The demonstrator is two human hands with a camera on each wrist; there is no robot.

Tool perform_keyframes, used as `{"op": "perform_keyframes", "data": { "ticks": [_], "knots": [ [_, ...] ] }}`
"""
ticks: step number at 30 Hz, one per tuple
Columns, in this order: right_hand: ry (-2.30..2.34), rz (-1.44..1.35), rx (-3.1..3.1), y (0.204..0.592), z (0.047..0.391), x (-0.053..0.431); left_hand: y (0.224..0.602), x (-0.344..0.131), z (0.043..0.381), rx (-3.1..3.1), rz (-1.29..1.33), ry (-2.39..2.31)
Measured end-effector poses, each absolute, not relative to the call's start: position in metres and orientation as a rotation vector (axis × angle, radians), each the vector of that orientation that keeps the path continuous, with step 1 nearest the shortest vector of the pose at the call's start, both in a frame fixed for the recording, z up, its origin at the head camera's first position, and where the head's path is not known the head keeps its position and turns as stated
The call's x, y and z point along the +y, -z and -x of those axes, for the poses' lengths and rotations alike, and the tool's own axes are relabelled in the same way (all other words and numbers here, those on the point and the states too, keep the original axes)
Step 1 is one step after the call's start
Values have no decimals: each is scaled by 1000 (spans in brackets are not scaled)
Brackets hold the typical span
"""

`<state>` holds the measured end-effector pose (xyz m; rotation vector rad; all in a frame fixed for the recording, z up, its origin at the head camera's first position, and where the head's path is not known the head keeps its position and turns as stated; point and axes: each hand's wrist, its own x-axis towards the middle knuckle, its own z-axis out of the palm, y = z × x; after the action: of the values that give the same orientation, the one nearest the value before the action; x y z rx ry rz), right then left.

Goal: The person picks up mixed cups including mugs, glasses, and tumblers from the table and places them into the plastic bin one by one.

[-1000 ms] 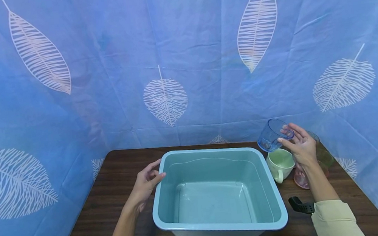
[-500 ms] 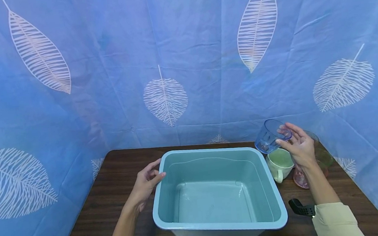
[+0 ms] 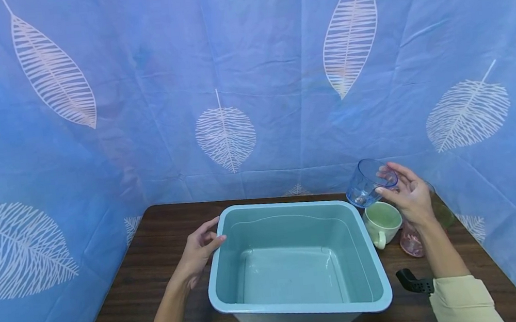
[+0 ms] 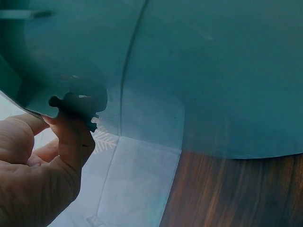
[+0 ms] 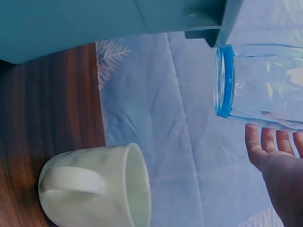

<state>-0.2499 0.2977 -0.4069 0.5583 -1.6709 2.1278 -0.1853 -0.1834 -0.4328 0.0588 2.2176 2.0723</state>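
Observation:
A light blue plastic basin (image 3: 292, 272) stands on the table with nothing inside it. At its left rim my left hand (image 3: 197, 252) pinches the edge, thumb over the top; the left wrist view shows curled fingers (image 4: 71, 137) beneath the rim. My right hand (image 3: 411, 200) holds a clear blue glass (image 3: 358, 187) by its rim side, tilted, with its base toward the basin's far right corner. The glass is above the table, apart from the pale green mug (image 3: 381, 229) below. In the right wrist view, the glass (image 5: 260, 87) is off the table, close to the basin's rim.
A pink glass (image 3: 410, 243) stands right of the mug, partly behind my right wrist. Behind that forearm is another greenish see-through glass (image 3: 443, 214), mostly hidden. A blue leaf-patterned cloth (image 3: 273, 128) hangs behind the dark wooden table (image 3: 126, 298).
My right hand has shifted the blue glass slightly left and a little upward. My left hand and the basin have stayed in place.

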Motion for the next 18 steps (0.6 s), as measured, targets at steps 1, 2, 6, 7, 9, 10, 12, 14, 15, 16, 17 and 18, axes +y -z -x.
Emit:
{"op": "perform_keyframes", "data": {
  "ticks": [1, 2, 6, 7, 9, 10, 12, 14, 15, 16, 17, 18],
  "knots": [
    [-2126, -563, -1668, 405, 250, 297, 433, -184, 185, 2217, -60, -2073],
    [-2129, -570, -1664, 404, 249, 297, 433, -184, 185, 2215, -59, -2076],
    [-2145, -589, -1640, 398, 248, 295, 432, -185, 186, 2212, -66, -2077],
    [-2147, -595, -1636, 397, 248, 295, 431, -185, 186, 2210, -71, -2075],
    [-2153, -606, -1626, 395, 248, 294, 431, -185, 186, 2207, -71, -2075],
    [-2155, -612, -1621, 394, 247, 293, 431, -185, 186, 2206, -68, -2077],
    [-2162, -636, -1613, 393, 246, 292, 431, -185, 186, 2204, -73, -2079],
    [-2176, -670, -1597, 393, 245, 290, 432, -185, 187, 2203, -77, -2080],
    [-2181, -692, -1592, 393, 245, 290, 432, -185, 187, 2204, -82, -2080],
    [-2188, -715, -1585, 393, 244, 289, 433, -185, 187, 2203, -85, -2081],
    [-2200, -740, -1576, 393, 243, 289, 433, -185, 187, 2203, -90, -2081],
    [-2212, -767, -1570, 393, 243, 288, 434, -185, 187, 2204, -94, -2082]
  ]
}}
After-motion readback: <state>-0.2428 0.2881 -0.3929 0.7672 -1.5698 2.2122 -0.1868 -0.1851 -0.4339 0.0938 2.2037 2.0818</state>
